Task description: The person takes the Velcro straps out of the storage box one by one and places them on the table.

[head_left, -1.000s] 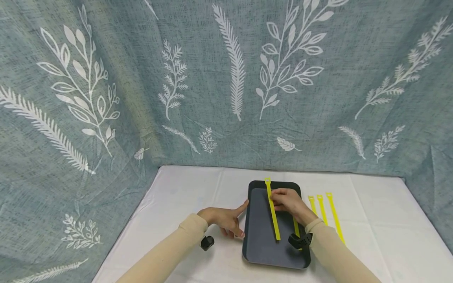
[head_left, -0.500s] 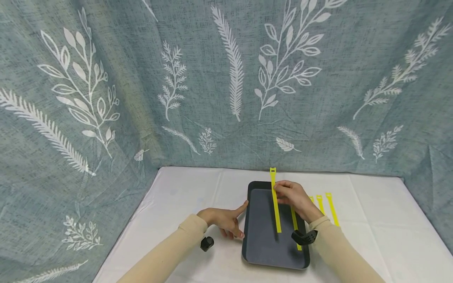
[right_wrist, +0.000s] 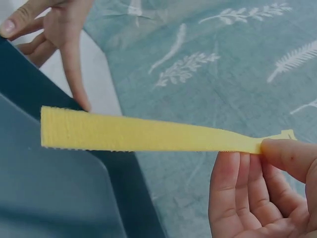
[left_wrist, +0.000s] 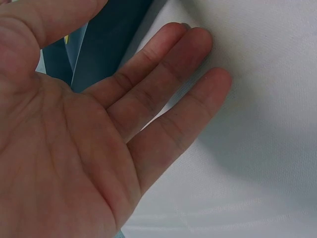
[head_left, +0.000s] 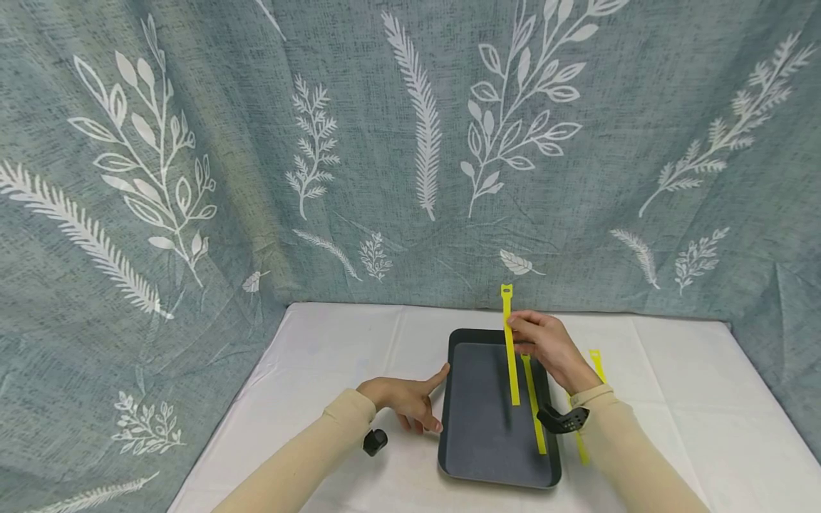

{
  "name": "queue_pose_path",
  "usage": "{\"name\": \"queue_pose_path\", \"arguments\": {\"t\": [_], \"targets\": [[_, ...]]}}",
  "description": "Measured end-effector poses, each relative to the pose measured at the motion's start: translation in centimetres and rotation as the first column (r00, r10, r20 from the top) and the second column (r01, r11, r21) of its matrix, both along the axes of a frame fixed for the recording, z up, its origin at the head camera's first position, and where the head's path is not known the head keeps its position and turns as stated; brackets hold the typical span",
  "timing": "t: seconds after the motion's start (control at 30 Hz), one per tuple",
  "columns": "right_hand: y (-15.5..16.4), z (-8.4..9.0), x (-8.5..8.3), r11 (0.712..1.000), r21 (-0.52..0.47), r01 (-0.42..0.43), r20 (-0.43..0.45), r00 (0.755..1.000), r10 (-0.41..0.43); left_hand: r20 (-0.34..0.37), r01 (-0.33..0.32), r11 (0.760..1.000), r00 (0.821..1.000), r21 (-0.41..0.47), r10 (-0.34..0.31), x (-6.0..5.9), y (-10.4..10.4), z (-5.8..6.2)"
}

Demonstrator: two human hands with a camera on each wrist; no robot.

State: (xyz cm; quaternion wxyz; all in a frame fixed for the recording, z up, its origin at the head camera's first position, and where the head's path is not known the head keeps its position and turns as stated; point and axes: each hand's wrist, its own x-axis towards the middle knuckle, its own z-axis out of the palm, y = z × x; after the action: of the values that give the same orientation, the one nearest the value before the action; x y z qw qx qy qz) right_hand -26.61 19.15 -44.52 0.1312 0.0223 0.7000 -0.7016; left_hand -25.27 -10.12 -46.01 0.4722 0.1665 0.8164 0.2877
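The right hand's (head_left: 553, 350) grip is closed in a pinch on a yellow strap (head_left: 512, 365), thumb against fingers, a little below its slotted head. The strap is held up over the dark tray (head_left: 472, 420), its plain end hanging free towards the near side. The left hand (head_left: 405, 400) lies loose with fingers extended, fingertips touching the tray's side wall and gripping nothing.

The held strap looks very light, flat and flexible, yet firm enough to keep nearly straight from one pinch. Its ribbed, fuzzy-edged face suggests little slip and little risk of breaking. Near the head seems a sound place to take it; held there, the long tail could sway or twist.

A second strap (head_left: 534, 406) lies inside the tray along its right side. To the right, on the white tabletop (head_left: 359, 338), the right hand and sleeve (head_left: 631, 442) cover parts of more yellow straps (head_left: 597, 365), so their count is unclear. In the right wrist view, the slotted head is partly hidden behind the thumb.
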Motion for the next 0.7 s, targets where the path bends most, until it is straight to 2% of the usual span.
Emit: {"name": "queue_pose_path", "arguments": {"t": [0.7], "targets": [[3.4,2.1,-0.3,0.997,0.009,0.079,-0.053,0.995,-0.079,0.006,-0.015,1.0,1.0,0.003,0.014,0.0,0.1,-0.1]]}}
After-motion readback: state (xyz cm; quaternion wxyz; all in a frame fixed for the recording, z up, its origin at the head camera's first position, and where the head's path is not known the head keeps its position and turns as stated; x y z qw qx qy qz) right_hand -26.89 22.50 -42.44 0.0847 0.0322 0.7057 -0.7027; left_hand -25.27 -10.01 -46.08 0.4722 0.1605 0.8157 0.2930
